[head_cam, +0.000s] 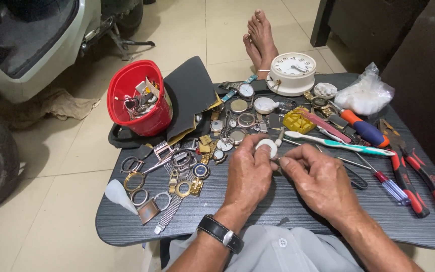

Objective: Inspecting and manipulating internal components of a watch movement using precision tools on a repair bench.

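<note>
**Small white part held over a crowded work table: loss risk**

The left hand (249, 168) pinches a small round white part (266, 146) between thumb and fingers, raised just above the dark table (288, 211) near its middle. The right hand (319, 179) is closed in a pinch around a thin metal tool (275, 159) whose tip meets the part; what kind of tool it is cannot be told.

Risks, as judged:
- The part could slip from the pinch and drop among the loose watch pieces (227, 132) just beyond it, where it would be hard to find.
- A slip of the tool could scratch the part or prick a finger.
- A forearm could sweep the rings and bracelet links (169, 189) at the left edge onto the floor.

Count:
- One white table clock (292, 73)
- One red tub (138, 98) of oddments
- One toothbrush (336, 143)
- Two red-handled pliers (421, 179)
- Two screwdrivers, one orange and blue (364, 129), one clear-handled (391, 188)
- One clear bag (364, 94)
- Watch pieces: too many and too small to count.
</note>
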